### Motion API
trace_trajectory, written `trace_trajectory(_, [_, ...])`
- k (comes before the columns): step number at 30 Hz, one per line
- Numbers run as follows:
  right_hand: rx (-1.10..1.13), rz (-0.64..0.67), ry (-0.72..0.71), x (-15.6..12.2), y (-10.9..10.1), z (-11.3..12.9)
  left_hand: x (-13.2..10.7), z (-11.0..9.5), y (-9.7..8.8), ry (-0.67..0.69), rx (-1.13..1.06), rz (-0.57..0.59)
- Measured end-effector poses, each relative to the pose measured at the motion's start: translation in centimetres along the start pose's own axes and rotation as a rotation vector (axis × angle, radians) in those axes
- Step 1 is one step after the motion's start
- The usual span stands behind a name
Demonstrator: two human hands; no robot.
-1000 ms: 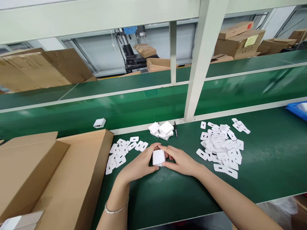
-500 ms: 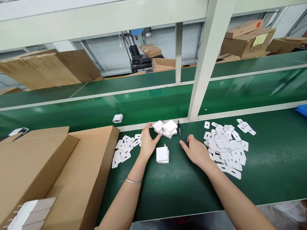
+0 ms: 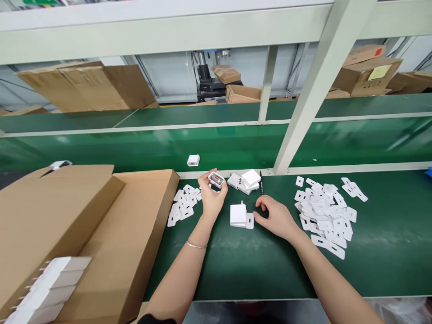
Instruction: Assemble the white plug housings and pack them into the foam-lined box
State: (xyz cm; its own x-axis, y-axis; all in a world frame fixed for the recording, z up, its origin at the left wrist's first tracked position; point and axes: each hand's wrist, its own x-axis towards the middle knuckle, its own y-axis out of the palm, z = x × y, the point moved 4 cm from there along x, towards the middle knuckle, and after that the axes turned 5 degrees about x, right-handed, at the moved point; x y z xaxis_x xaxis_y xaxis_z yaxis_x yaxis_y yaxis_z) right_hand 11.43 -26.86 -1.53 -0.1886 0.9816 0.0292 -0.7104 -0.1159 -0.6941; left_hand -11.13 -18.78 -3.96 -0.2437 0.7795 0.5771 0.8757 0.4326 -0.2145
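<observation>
My left hand (image 3: 212, 200) pinches a white charger housing (image 3: 216, 179) between thumb and fingers; its open end faces me and shows parts inside. Close to my right hand (image 3: 275, 218), a small white slotted plate (image 3: 250, 221) lies on the green bench against two stacked white charger blocks (image 3: 238, 214) with a metal plug sticking out at the back. The right thumb and fingers are apart, with the thumb tip beside the plate. Behind the stack is a small pile of white charger housings (image 3: 250, 178), with a black pen-like tool (image 3: 261, 183) next to it.
Loose white slotted plates (image 3: 326, 211) form a large heap on the right and a smaller heap (image 3: 184, 204) on the left. A cardboard box (image 3: 148, 234) holds white blocks (image 3: 56, 283) at far left. One housing (image 3: 193, 160) rests by the back panel. A slanted post (image 3: 303, 112) rises behind.
My left hand has picked up a charger housing from the pile. A slotted plate now lies beside the stacked blocks, near my right hand. The view has shifted slightly.
</observation>
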Motion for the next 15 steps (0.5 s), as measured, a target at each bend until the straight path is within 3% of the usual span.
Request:
trace_trajectory(8, [-0.103,0.245,-0.162,-0.8,2.0,1.7,-1.1,-3.8,-2.2,0.192,-0.136,-0.054])
trace_trajectory(15, [-0.204,0.223,-0.106,-0.9,1.9,1.6,-1.7,-6.4,-2.4,0.308,-0.143,-0.047])
